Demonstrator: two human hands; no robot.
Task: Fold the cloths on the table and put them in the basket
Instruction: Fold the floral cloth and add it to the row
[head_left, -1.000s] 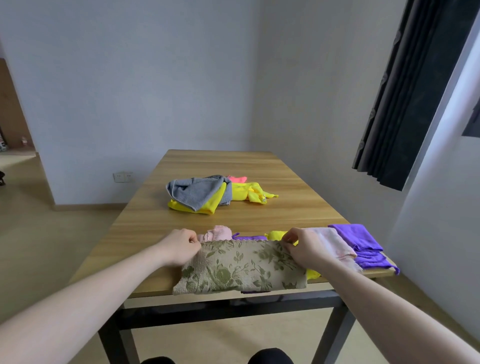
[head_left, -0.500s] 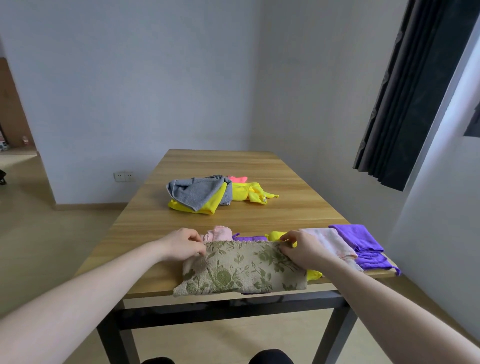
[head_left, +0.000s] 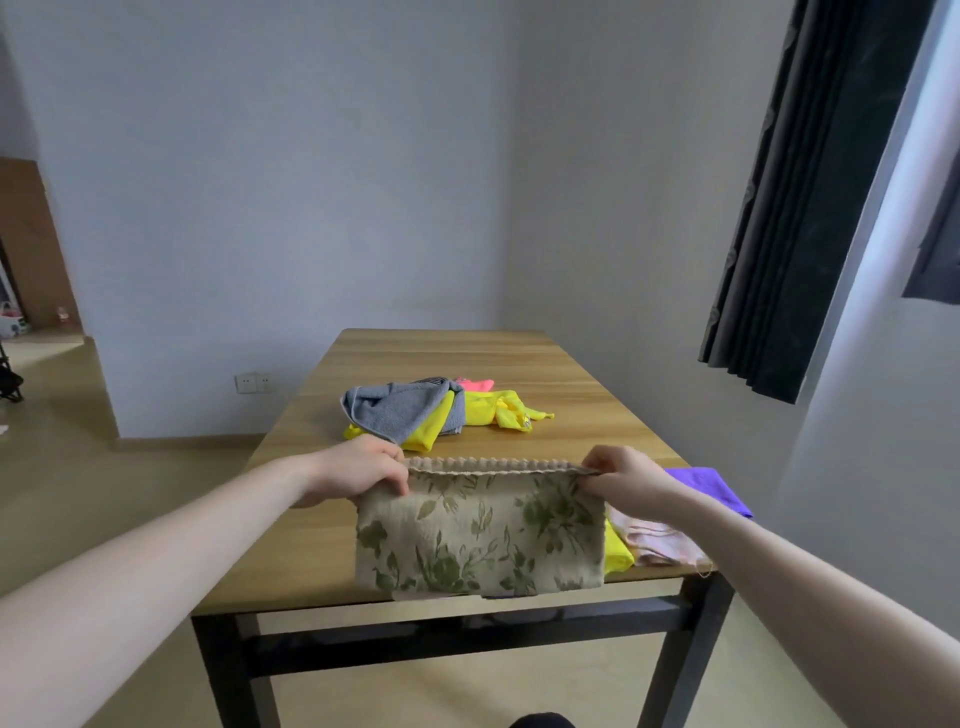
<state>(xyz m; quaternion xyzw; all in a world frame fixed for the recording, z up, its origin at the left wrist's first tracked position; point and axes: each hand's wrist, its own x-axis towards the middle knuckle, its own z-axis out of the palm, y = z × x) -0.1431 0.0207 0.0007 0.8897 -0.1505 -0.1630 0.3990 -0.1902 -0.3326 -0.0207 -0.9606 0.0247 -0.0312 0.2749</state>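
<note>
Raised since half a second ago: floral cloth (head_left: 480, 538), formerly flat, now hanging over the near table (head_left: 582, 415) edge. Left hand (head_left: 361, 467) and right hand (head_left: 621, 475) each pinch a top corner. Beside, right: yellow, pink (head_left: 657, 540), purple (head_left: 709, 486) cloths. Farther: grey towel (head_left: 397, 408) on yellow heap.

Walls (head_left: 270, 171): pale and plain, meeting at the corner behind the far end of the scene.
Curtain (head_left: 810, 208): dark, hanging in folds at the upper right.
Wall socket (head_left: 253, 383): white, sitting low on the far wall, left of centre.
Floor (head_left: 67, 467): light beige, stretching away on the left.
Doorway area (head_left: 26, 249): brown wood panel showing at the far left edge; the small items on the floor there are looking too blurred to identify.
</note>
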